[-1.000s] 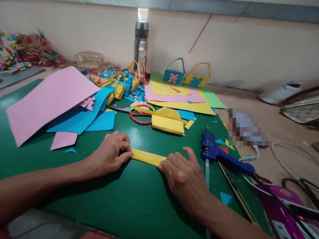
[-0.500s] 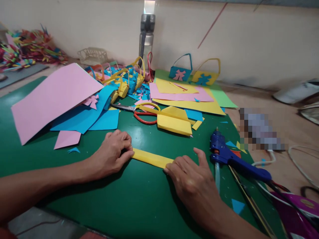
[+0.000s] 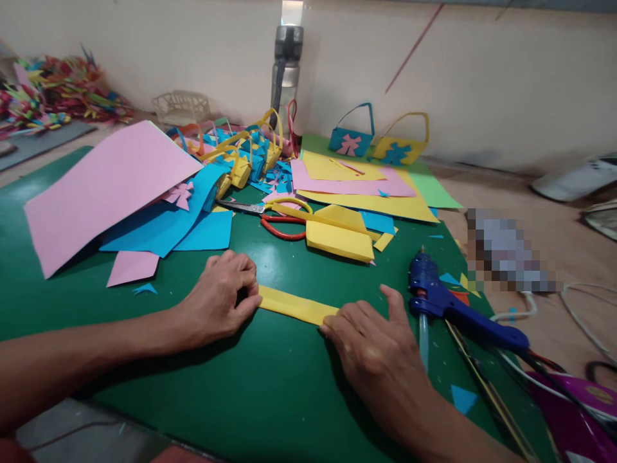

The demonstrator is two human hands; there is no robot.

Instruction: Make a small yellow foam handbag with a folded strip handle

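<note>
A narrow yellow paper strip [image 3: 296, 305] stretches between my two hands, low over the green tabletop [image 3: 231, 392]. My left hand [image 3: 226, 292] pinches its left end, the fingers curled. At the other end, my right hand [image 3: 371, 344] grips the strip between fingers and thumb, with one finger raised. Both ends are hidden under the fingers. Beyond the strip lies a folded yellow paper piece [image 3: 340, 240], touching the red and yellow handles of a pair of scissors [image 3: 284, 218]. To the right of my right hand rests a blue glue gun [image 3: 434, 296] with a clear glue stick in it.
Pink sheets [image 3: 116, 186] and blue sheets [image 3: 166, 225] lie at the left. Several small paper bags [image 3: 245, 161] are heaped behind them. Two finished-looking bags [image 3: 351, 141] lean at the wall. A bottle [image 3: 288, 77] stands at the back. Cables [image 3: 520, 308] run at the right.
The view has shifted very slightly. Both hands keep the same hold on the yellow strip, and nothing else has visibly moved.
</note>
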